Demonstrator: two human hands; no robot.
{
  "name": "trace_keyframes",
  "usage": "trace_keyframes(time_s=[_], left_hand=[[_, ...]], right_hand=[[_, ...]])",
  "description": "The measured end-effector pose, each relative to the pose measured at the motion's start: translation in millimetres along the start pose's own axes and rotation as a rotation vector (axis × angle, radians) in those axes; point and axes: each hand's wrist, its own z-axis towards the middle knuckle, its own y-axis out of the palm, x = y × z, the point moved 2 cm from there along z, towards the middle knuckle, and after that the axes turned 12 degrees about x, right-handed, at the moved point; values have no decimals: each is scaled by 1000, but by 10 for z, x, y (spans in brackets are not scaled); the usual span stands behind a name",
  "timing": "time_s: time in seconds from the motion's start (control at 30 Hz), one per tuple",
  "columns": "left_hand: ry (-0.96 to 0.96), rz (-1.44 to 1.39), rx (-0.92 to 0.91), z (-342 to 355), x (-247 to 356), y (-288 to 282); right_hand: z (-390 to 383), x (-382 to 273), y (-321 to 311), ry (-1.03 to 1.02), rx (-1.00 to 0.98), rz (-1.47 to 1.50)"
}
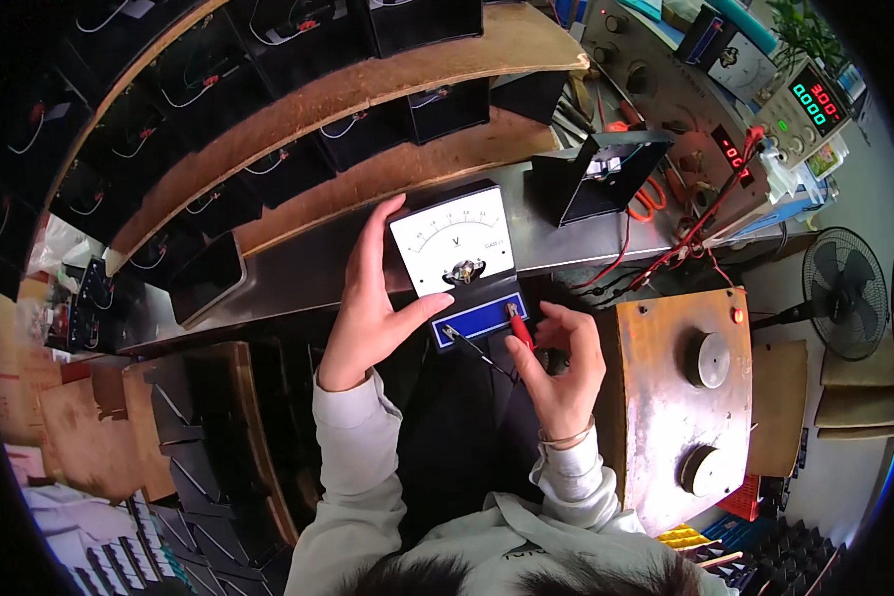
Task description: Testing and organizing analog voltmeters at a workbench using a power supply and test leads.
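An analog voltmeter (454,233) with a white dial face and a black body is tilted up above my lap. My left hand (363,308) grips it by its left side, fingers behind and thumb at the lower front edge. Below the dial is a blue panel (477,321) with two metal terminals. A black crocodile clip lead (479,352) is on the left terminal. On the right terminal sits a red crocodile clip (521,330), with my right hand (566,372) curled round it, thumb against its lower end.
Wooden shelves (368,94) holding several black meter housings curve across the back left. An open black meter case (606,174) stands on the metal bench (298,288). A lit power supply (807,109) is at back right. A metal box with two knobs (680,397) and a fan (844,293) are to the right.
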Motion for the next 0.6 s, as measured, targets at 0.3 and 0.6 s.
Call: trace_keyframes(time_s=[0.3,0.6], left_hand=[[-115,-16,-63,29,119,5],[-19,24,14,-98,116,81]], right_hand=[[-83,2,77,83,-4,205],[-76,23,23,114,15,189]])
